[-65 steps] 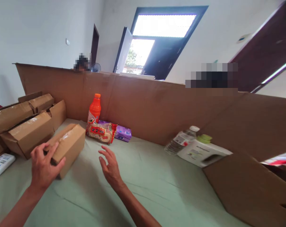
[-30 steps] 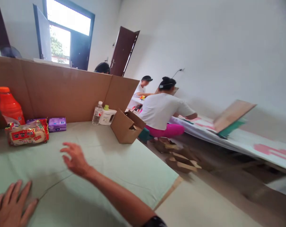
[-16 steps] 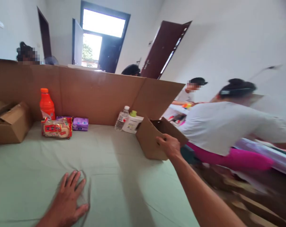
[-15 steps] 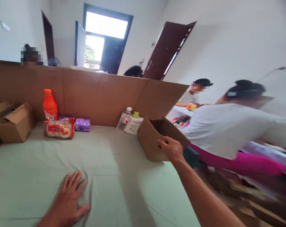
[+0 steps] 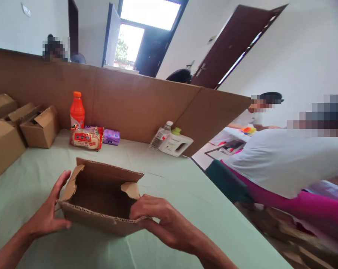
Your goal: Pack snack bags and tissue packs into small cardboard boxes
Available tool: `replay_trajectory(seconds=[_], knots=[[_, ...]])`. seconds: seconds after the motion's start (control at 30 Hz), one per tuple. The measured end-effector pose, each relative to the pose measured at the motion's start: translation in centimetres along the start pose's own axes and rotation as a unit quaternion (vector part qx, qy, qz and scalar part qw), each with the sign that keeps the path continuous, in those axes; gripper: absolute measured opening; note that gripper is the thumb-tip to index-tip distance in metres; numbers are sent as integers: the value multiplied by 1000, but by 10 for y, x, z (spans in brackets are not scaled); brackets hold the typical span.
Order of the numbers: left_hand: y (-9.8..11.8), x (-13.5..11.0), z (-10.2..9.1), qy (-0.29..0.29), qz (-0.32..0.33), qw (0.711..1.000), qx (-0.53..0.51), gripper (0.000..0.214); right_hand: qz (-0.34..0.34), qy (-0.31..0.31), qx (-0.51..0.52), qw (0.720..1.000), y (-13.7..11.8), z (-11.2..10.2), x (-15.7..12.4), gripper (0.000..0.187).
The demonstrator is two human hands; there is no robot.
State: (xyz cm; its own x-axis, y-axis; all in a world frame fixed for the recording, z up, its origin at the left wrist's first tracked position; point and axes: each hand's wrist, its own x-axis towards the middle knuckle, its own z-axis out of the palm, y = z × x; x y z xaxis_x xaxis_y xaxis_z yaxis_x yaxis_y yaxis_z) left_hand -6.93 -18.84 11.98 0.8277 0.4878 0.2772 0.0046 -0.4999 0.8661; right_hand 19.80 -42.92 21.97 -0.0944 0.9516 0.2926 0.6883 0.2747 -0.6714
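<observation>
An open-topped cardboard box (image 5: 93,220) is in front of me over the green cloth, its inside bare and its cut edges ragged. My right hand (image 5: 160,220) pinches its near right rim, fingers inside and thumb outside. At the box's left end, my left hand (image 5: 50,211) has its thumb and fingers spread around the corner; whether it touches the cardboard I cannot tell. Beyond the box lie a red-and-clear snack packet (image 5: 86,138) and a purple packet (image 5: 112,137), with an orange bottle (image 5: 77,110) upright behind them.
A clear water bottle (image 5: 160,135) leans by a white jug with a green cap (image 5: 176,144). Several cardboard boxes (image 5: 40,129) stand at the left. A tall cardboard panel (image 5: 135,101) borders the back of the table. Close on the right sits a person in a white shirt (image 5: 281,160).
My right hand has brought the box from the table's right side to the front middle. My left hand has lifted off the cloth to the box's left end. The view has shifted.
</observation>
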Motion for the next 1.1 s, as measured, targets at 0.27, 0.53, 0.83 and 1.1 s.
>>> replay_trajectory(seconds=[0.27,0.53,0.83,1.1], knots=[[0,10,-1,-54,-24,994,-91,139,43,-6,125,991,-14,-16,31,61],[-2,11,6,-60,19,998,20,122,126,-329,-394,849,-47,9,76,17],[-18,0,-31,33,-14,999,20,124,146,-91,-142,975,3,-13,41,21],[-27,-8,-19,24,-38,999,1,120,200,60,-120,971,64,-41,114,42]])
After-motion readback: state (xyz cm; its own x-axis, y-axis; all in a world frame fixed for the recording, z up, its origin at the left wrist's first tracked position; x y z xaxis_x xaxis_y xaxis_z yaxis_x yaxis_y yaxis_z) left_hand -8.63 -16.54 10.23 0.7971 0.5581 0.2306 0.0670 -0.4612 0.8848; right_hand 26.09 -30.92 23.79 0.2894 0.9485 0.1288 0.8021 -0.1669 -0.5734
